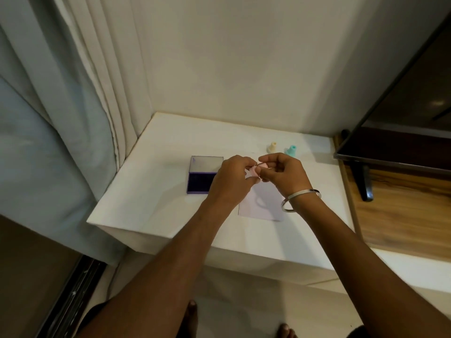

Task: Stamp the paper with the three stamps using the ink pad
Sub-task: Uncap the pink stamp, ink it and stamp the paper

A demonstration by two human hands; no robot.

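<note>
A small pink stamp (pixel 255 170) is held between both hands above the table. My left hand (pixel 231 180) pinches it from the left and my right hand (pixel 283 173) from the right. Under my right hand lies a pale lilac sheet of paper (pixel 262 203). The purple ink pad (pixel 201 180) stands open left of my hands, its clear lid tilted up at the back. A cream stamp (pixel 272 147) and a teal stamp (pixel 291 151) stand upright on the table behind my right hand.
The white table (pixel 158 191) sits in a corner, with a curtain (pixel 61 118) on the left and the wall behind. A dark screen on a stand (pixel 402 142) rests on a wooden surface to the right. A silver bangle (pixel 300 200) circles my right wrist.
</note>
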